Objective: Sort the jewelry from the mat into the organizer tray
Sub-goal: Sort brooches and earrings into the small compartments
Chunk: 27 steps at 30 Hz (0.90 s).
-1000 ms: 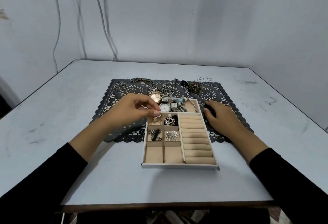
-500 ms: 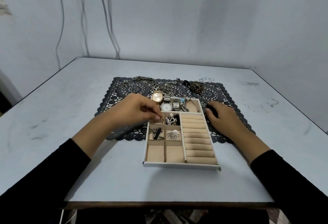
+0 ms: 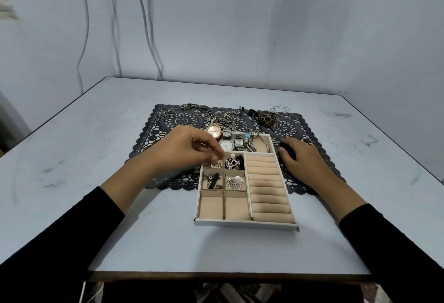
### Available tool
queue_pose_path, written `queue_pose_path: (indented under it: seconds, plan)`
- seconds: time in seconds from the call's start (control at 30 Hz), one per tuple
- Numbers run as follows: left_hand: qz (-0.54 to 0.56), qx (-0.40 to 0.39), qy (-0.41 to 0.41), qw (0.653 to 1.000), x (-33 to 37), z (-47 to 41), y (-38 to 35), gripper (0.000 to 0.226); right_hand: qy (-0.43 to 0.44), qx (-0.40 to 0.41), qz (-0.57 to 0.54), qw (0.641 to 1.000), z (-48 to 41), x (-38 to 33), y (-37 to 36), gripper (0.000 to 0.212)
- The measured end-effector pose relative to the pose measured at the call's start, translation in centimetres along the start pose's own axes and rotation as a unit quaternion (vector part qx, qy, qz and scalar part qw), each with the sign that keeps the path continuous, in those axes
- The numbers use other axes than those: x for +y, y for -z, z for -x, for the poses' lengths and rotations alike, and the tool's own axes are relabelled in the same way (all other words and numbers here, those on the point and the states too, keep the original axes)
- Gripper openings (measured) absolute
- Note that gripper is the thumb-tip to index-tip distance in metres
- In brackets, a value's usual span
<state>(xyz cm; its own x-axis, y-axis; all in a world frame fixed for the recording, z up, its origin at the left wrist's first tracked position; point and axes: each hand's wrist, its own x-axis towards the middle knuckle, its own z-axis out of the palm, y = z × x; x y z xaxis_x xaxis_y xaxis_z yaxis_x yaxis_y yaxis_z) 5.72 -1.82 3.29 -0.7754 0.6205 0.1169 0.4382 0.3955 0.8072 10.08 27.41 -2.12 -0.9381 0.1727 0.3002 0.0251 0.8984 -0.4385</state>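
Left hand, fingertips pinched over tray compartment, hold unclear; right hand rests flat on mat; watch dial unreadable.

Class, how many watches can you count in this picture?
3. A gold-faced watch lies at the far left corner of the tray, a round white-faced watch just right of it, and a small square-faced watch right of that. More may be hidden among the jewelry behind.
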Motion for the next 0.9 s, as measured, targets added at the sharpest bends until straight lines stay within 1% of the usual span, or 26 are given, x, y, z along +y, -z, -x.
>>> queue_pose_path:
  seconds: [0.07, 0.2, 0.27, 0.33, 0.37, 0.43, 0.5, 0.57, 0.77, 0.9]
  plan:
    - [0.030, 0.033, -0.004, 0.999, -0.1, 0.0, 0.0, 0.021, -0.003, -0.001, -0.001, 1.000, -0.1, 0.0, 0.1, 0.036]
    - [0.082, 0.141, -0.003, 0.987, -1.2, -0.7, 0.5, 0.023, -0.017, 0.015, -0.012, 1.000, -0.7, 0.2, 0.4, 0.034]
    - [0.049, 0.180, 0.001, 0.982, -2.3, -1.7, 1.0, 0.020, -0.022, 0.024, -0.014, 0.999, -1.2, 0.5, 0.5, 0.036]
    - [-0.039, 0.197, 0.010, 0.980, -3.5, -2.8, 1.6, 0.020, -0.019, 0.030, -0.019, 0.999, -1.9, 0.8, 0.6, 0.037]
    - [-0.096, 0.190, 0.019, 0.977, -4.3, -3.4, 1.9, 0.025, -0.017, 0.032, -0.019, 0.999, -2.3, 1.0, 0.5, 0.038]
    - [-0.203, 0.145, 0.043, 0.967, -5.9, -4.6, 2.2, 0.037, -0.006, 0.035, -0.015, 0.999, -3.2, 1.3, 0.4, 0.039]
    - [-0.271, 0.098, 0.071, 0.955, -7.0, -5.6, 2.4, 0.046, 0.005, 0.035, -0.014, 0.999, -4.2, 1.5, 0.2, 0.041]
    - [-0.297, 0.071, 0.082, 0.949, -7.5, -6.6, 2.6, 0.051, 0.015, 0.027, -0.008, 1.000, -5.3, 1.5, -0.1, 0.042]
    - [-0.327, 0.033, 0.087, 0.940, -8.4, -9.2, 2.7, 0.056, 0.047, -0.012, 0.011, 0.999, -8.8, 1.5, -1.7, 0.046]
    - [-0.337, 0.008, 0.072, 0.939, -8.9, -10.7, 2.9, 0.058, 0.059, -0.024, 0.024, 0.998, -10.7, 1.6, -2.5, 0.045]
